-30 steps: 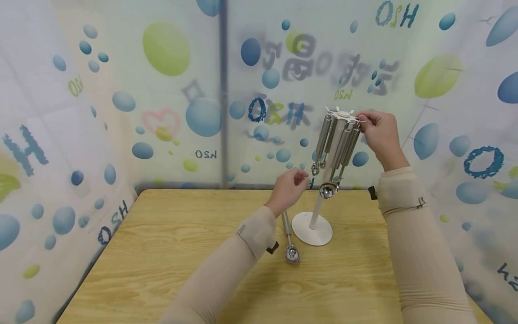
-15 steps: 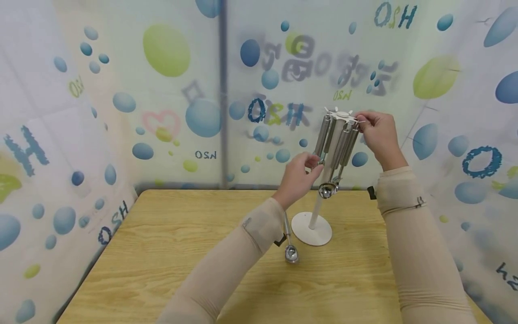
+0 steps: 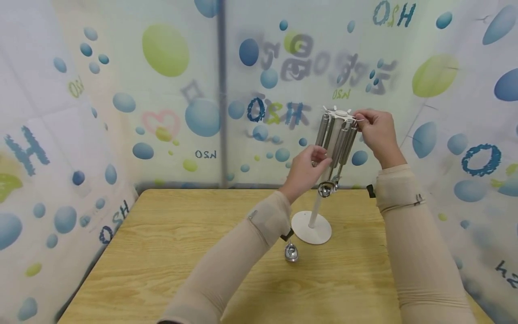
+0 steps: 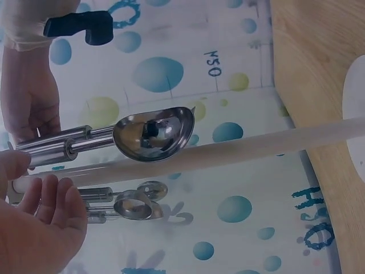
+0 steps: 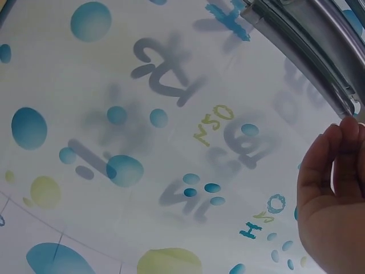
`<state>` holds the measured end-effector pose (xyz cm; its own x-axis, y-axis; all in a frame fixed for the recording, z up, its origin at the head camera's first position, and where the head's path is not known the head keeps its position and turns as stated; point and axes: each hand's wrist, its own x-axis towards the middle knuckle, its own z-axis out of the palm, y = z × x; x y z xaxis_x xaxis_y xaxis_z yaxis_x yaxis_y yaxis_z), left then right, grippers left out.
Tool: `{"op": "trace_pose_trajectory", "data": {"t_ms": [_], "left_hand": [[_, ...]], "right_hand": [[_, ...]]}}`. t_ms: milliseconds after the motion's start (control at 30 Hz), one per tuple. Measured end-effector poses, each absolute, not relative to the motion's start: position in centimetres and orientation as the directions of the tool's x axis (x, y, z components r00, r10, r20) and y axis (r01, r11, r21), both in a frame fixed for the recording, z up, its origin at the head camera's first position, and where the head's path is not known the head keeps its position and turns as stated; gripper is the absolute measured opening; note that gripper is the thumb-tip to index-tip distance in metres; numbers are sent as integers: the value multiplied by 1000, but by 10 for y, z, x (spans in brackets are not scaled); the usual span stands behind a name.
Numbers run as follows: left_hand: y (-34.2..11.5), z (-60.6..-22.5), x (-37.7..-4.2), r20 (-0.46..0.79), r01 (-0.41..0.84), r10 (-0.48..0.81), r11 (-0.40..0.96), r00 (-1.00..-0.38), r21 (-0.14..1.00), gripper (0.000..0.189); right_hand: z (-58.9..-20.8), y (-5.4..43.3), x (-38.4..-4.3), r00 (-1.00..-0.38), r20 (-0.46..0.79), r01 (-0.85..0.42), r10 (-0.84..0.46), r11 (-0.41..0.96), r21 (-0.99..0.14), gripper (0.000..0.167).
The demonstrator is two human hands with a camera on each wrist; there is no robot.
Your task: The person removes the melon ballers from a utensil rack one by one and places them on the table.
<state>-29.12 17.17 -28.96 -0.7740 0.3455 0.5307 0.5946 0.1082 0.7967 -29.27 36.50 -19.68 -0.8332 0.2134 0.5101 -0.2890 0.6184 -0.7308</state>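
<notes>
At the white rack (image 3: 342, 113), the right hand (image 3: 378, 130) pinches its top edge, the left hand (image 3: 305, 168) (loosely curved) beside hanging utensils (image 3: 343, 143).

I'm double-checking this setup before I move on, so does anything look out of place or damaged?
One scoop lies loose on the table near the white stand, while the other utensils hang from it. I see no spill or obvious damage.
</notes>
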Motion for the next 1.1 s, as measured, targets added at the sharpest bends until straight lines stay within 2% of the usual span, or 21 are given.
{"op": "trace_pose_trajectory", "data": {"t_ms": [267,600,900,1100], "left_hand": [[184,-285,-289,531,602,363,113,-766,790,29],[187,-280,-289,503,574,337,155,-796,804,28],[197,-274,-290,535,587,324,82,-780,805,33],[202,-273,-289,545,587,313,52,-778,808,33]], "right_hand": [[-194,371,-292,-824,523,-274,219,654,-705,35],[-197,368,-298,-814,539,-299,214,641,-706,35],[-198,368,-298,-790,575,-321,212,656,-683,32],[-196,366,-296,-800,559,-302,218,658,-689,33]]}}
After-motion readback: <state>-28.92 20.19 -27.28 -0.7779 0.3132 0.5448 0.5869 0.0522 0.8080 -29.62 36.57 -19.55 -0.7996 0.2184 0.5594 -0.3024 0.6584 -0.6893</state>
